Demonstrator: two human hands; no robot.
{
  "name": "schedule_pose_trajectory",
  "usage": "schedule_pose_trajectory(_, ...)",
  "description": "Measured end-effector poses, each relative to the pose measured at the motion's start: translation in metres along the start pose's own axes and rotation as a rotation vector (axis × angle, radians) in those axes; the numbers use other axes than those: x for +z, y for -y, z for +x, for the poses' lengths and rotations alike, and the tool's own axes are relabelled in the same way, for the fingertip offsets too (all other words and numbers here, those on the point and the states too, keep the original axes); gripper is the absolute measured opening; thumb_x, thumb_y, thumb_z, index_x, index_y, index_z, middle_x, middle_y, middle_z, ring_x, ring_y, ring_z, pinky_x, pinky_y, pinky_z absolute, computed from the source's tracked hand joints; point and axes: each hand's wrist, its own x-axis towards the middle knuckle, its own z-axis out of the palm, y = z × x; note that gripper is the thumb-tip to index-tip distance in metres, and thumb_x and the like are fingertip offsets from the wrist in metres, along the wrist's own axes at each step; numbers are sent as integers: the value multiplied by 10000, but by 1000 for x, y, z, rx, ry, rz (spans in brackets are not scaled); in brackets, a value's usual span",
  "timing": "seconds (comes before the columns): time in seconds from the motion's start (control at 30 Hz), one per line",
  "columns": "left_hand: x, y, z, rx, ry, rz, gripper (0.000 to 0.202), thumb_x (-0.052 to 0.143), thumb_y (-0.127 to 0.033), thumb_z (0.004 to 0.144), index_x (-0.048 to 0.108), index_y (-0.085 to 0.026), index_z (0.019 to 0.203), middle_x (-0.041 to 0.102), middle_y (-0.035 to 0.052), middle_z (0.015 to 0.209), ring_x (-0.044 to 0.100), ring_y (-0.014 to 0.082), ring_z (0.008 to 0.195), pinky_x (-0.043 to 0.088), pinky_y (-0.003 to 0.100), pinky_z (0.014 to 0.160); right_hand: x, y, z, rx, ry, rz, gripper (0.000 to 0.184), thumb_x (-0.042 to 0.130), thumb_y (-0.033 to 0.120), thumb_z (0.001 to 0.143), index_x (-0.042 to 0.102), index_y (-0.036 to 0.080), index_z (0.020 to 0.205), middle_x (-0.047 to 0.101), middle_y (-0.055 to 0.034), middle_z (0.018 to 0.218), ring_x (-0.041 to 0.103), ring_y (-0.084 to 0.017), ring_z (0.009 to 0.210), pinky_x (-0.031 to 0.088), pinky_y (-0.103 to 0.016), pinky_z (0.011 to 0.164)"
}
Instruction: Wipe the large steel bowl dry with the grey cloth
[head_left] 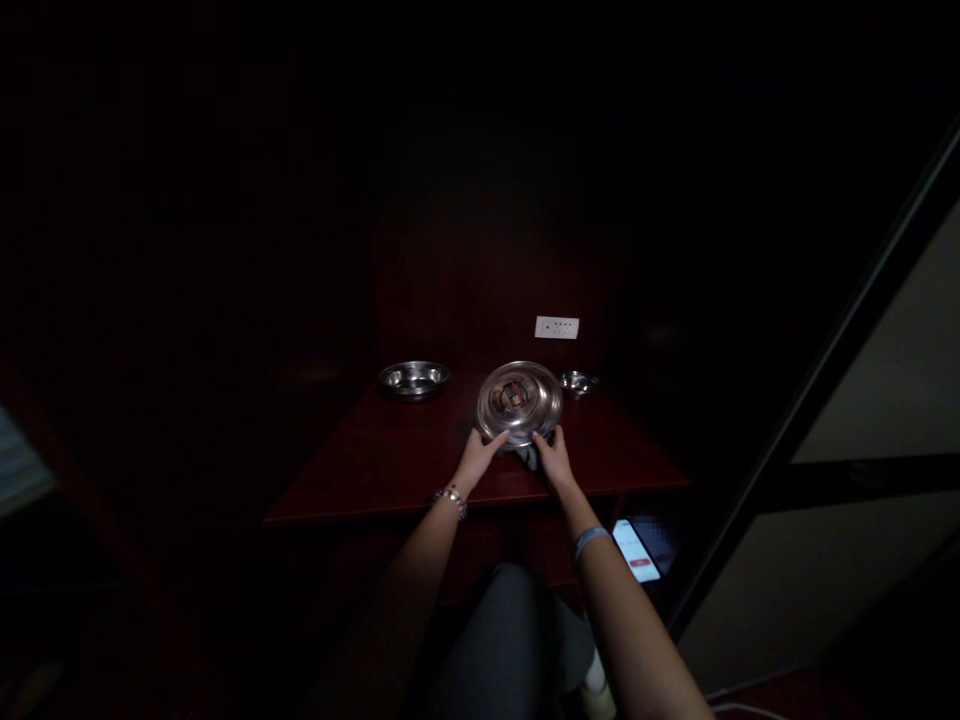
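Observation:
A shiny round metal plate point(536, 400) with a dark and red label at its middle is tilted up in front of me, above the table. My left hand point(477, 458) grips its lower left rim, thumb on the face I see. At the lower right rim my right hand point(553, 457) holds it the same way; the fingers behind the plate are hidden. A small greyish thing point(529, 457), perhaps cloth, shows just below the plate between my hands. Whether the plate touches the table, I cannot tell.
On the dark red table point(360, 470) a wide metal bowl point(413, 381) stands at the back left. A smaller metal bowl point(578, 384) sits back right, partly near the plate. A white socket panel point(556, 328) is on the wall. A lit phone point(636, 550) is below the table's right front edge.

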Motion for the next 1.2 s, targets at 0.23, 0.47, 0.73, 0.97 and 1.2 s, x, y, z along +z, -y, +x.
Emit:
schedule_pose_trajectory(0.23, -5, 1, 1, -89, -57, -9, 402, 667, -217, 764, 606, -144, 1155, 676, 128, 1234, 629, 229, 1154, 461, 390, 1039, 2, 2, 0, 37, 31, 21, 397, 769, 474, 657, 611, 209, 907, 696, -22, 899, 627, -184, 837, 495, -304, 811)
schedule_pose_trajectory(0.47, -10, 2, 1, -161, -154, -67, 415, 643, -248, 768, 589, -156, 1169, 692, 132, 1181, 676, 238, 1032, 562, 372, 846, 1, 10, -1, 46, -9, 120, 440, 765, 516, 650, 672, 196, 936, 736, -59, 941, 660, -199, 865, 517, -323, 814)
schedule_pose_trajectory(0.73, -7, -5, 0, -54, -171, -66, 480, 709, -260, 733, 592, -152, 1185, 696, 136, 1168, 649, 257, 1115, 525, 434, 965, 3, 20, -4, 39, -93, 143, 402, 726, 497, 704, 691, 188, 959, 738, -71, 962, 675, -212, 884, 524, -337, 825)
schedule_pose_trajectory(0.97, -7, -4, -2, -45, -144, -38, 474, 690, -231, 744, 574, -149, 1196, 698, 120, 1152, 633, 257, 1139, 526, 432, 970, 1, 20, -6, -49, -101, 41, 380, 706, 467, 733, 669, 210, 1010, 708, -54, 1040, 639, -216, 970, 488, -371, 925)
schedule_pose_trajectory(1.2, -9, 0, 4, 75, -171, -52, 594, 666, -178, 765, 484, -171, 1331, 596, 129, 1364, 554, 228, 1285, 386, 380, 1135, 0, 8, -1, -51, -75, -64, 329, 726, 457, 709, 647, 213, 915, 693, -29, 920, 616, -201, 876, 476, -345, 887)
